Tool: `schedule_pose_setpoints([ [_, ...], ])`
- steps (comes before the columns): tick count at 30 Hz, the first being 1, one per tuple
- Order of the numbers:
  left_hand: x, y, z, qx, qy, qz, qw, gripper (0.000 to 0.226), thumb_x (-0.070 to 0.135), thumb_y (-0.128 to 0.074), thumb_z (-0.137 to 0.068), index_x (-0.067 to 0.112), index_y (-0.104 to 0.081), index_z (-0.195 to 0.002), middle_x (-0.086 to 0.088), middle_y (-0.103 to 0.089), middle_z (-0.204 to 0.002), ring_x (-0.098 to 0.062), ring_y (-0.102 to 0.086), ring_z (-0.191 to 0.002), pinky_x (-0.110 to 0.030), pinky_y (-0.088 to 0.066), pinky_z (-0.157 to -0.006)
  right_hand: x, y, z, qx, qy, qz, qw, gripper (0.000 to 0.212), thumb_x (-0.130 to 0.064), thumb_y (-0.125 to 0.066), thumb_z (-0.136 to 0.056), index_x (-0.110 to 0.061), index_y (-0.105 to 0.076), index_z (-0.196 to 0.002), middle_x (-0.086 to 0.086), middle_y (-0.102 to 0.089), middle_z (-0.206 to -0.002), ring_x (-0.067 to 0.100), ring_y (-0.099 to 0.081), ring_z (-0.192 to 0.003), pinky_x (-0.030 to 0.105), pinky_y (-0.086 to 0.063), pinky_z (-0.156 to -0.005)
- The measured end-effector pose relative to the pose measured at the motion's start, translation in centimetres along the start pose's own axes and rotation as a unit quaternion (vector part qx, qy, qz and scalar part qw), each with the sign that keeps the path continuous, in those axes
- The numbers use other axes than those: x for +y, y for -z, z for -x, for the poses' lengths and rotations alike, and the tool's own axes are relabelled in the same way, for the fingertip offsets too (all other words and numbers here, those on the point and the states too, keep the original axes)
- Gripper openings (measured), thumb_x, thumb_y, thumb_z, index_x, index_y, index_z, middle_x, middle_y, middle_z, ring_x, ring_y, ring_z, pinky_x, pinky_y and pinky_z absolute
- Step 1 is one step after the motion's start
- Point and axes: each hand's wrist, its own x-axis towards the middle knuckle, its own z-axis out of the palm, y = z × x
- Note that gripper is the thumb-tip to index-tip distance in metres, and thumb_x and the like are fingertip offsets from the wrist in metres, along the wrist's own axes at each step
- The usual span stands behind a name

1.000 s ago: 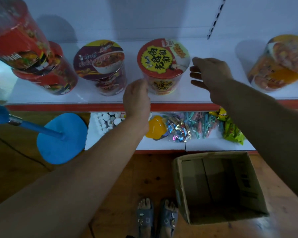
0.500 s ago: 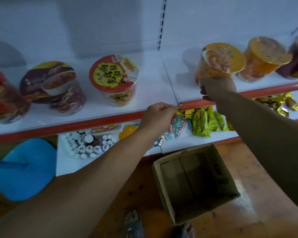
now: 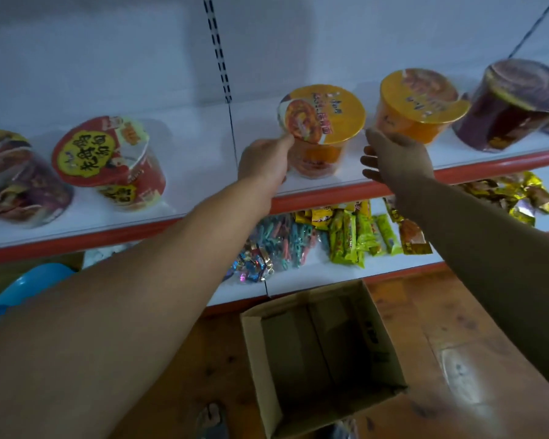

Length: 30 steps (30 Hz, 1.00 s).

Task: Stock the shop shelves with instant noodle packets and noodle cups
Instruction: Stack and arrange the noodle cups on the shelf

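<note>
The orange noodle cup (image 3: 322,131) stands upright on the white shelf (image 3: 191,185), near its red front edge and just right of the slotted upright. The left hand (image 3: 263,166) is curled against the cup's left wall, with the thumb up at the lid's rim. The right hand (image 3: 396,160) hangs just beside the cup's right wall, fingers spread and gripping nothing. The step in hand looks like squaring this cup into the row. To do that well, I would bring the right palm onto the free wall so that both hands steady it low on the body, not at the lid. The thin foil lid would dent, and the shiny shrink film looks slippery. The cup tapers toward a narrow base, so a push near the top could tip it. Sliding it flat along the smooth shelf seems safer than lifting, with the printed face turned forward. It should stop clear of the second orange cup (image 3: 419,106) to its right, which stands in line with a dark purple cup (image 3: 514,106). A red cup (image 3: 108,160) farther left leaves a gap to fill. Crinkly snack packets (image 3: 352,236) lie on the shelf below. An open cardboard box (image 3: 324,353) sits on the wooden floor (image 3: 457,359), and nothing shows inside it.
</note>
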Motion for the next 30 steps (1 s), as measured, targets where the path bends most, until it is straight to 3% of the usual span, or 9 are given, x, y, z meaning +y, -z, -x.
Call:
schedule_pose_setpoints([
  [2,1.1,-0.7,-0.6,0.008,-0.008,-0.003,1.000,0.020,0.035,-0.057,-0.096,0.025,-0.056,-0.079,0.007,-0.061,-0.085,-0.020,-0.063,-0.093,-0.040,-0.054,-0.094,0.4,0.1,-0.8,-0.019,0.013,-0.003,1.000,0.025,-0.044,-0.062,-0.090,-0.022,-0.064,-0.101,-0.003,-0.066,-0.090,0.017,-0.069,-0.094,0.040,-0.059,-0.085],
  [4,1.6,-1.2,-1.2,-0.001,-0.008,-0.006,1.000,0.012,0.035,-0.057,-0.097,0.025,-0.057,-0.091,0.012,-0.055,-0.085,-0.016,-0.058,-0.094,-0.039,-0.051,-0.098,0.4,-0.2,-1.3,-0.033,0.011,-0.008,0.999,0.034,-0.050,-0.061,-0.089,-0.022,-0.065,-0.109,-0.006,-0.065,-0.092,0.017,-0.068,-0.091,0.043,-0.058,-0.088],
  [8,0.9,-1.6,-2.6,-0.029,-0.014,0.011,0.999,0.028,0.033,-0.058,-0.096,0.020,-0.059,-0.121,0.005,-0.061,-0.104,-0.013,-0.058,-0.099,-0.031,-0.048,-0.088,-0.3,-1.6,-2.1,-0.061,0.006,-0.015,0.998,0.046,-0.053,-0.058,-0.087,-0.025,-0.061,-0.123,-0.006,-0.066,-0.106,0.017,-0.066,-0.096,0.047,-0.055,-0.092],
  [11,0.2,-1.3,-3.0,-0.033,-0.023,0.046,0.998,0.020,0.032,-0.059,-0.095,0.024,-0.061,-0.113,0.004,-0.065,-0.111,-0.010,-0.061,-0.100,-0.028,-0.049,-0.084,-0.5,-2.7,-2.6,-0.050,0.005,-0.027,0.998,0.041,-0.044,-0.059,-0.089,-0.023,-0.061,-0.124,-0.004,-0.066,-0.109,0.018,-0.065,-0.099,0.044,-0.056,-0.090],
  [14,-0.8,0.4,-3.1,0.001,-0.025,0.090,0.996,0.011,0.032,-0.054,-0.097,0.030,-0.063,-0.104,0.004,-0.067,-0.112,-0.011,-0.062,-0.105,-0.035,-0.051,-0.095,-0.8,-4.3,-2.4,-0.066,0.009,-0.037,0.997,0.019,-0.034,-0.060,-0.091,-0.025,-0.062,-0.108,-0.002,-0.067,-0.103,0.019,-0.065,-0.103,0.041,-0.058,-0.089],
  [18,-2.3,3.7,-2.9,0.035,-0.034,0.147,0.988,0.017,0.028,-0.051,-0.098,0.031,-0.068,-0.102,0.006,-0.070,-0.110,-0.012,-0.063,-0.107,-0.037,-0.050,-0.100,-1.4,-7.6,-1.4,-0.095,0.009,-0.037,0.995,0.021,-0.031,-0.060,-0.092,-0.024,-0.062,-0.112,0.000,-0.067,-0.110,0.017,-0.065,-0.104,0.037,-0.058,-0.088],
  [22,-3.5,7.3,-2.9,0.068,-0.040,0.181,0.980,0.028,0.027,-0.052,-0.098,0.022,-0.067,-0.122,0.003,-0.069,-0.117,-0.009,-0.063,-0.109,-0.028,-0.050,-0.094,-1.9,-11.1,0.0,-0.121,0.012,-0.033,0.992,0.027,-0.031,-0.060,-0.093,-0.021,-0.062,-0.118,-0.002,-0.066,-0.107,0.017,-0.065,-0.103,0.037,-0.058,-0.088],
  [30,-5.3,11.1,-2.8,0.078,-0.050,0.176,0.980,0.034,0.030,-0.052,-0.098,0.024,-0.063,-0.129,0.004,-0.068,-0.123,-0.011,-0.062,-0.114,-0.040,-0.048,-0.104,-1.9,-14.5,1.6,-0.145,0.021,-0.020,0.989,0.022,-0.028,-0.063,-0.089,-0.024,-0.060,-0.110,-0.001,-0.067,-0.103,0.017,-0.065,-0.103,0.038,-0.058,-0.087],
])
